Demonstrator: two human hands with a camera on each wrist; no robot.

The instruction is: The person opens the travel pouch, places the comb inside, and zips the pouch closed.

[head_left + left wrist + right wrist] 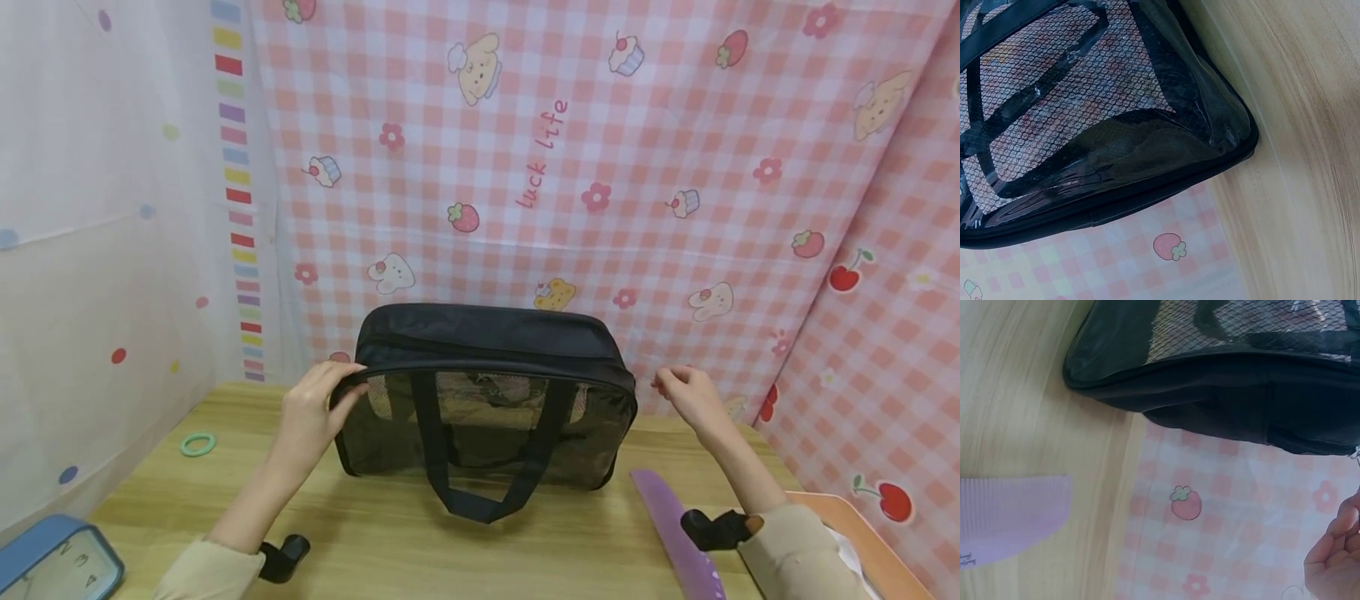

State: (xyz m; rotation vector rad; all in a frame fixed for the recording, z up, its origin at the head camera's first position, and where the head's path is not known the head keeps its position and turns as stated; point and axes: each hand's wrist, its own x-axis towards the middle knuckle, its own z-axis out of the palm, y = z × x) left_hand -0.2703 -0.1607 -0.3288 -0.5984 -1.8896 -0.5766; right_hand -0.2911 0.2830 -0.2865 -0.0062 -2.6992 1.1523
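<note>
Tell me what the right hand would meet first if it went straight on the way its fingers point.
Probably the black bag, at its right end: in the head view the right hand points left toward it across a visible gap, though depth there is hard to judge.

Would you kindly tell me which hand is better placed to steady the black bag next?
Probably the left hand: its fingers and thumb grip the black bag at the upper left corner, while the right hand is raised beyond the bag's right end.
</note>
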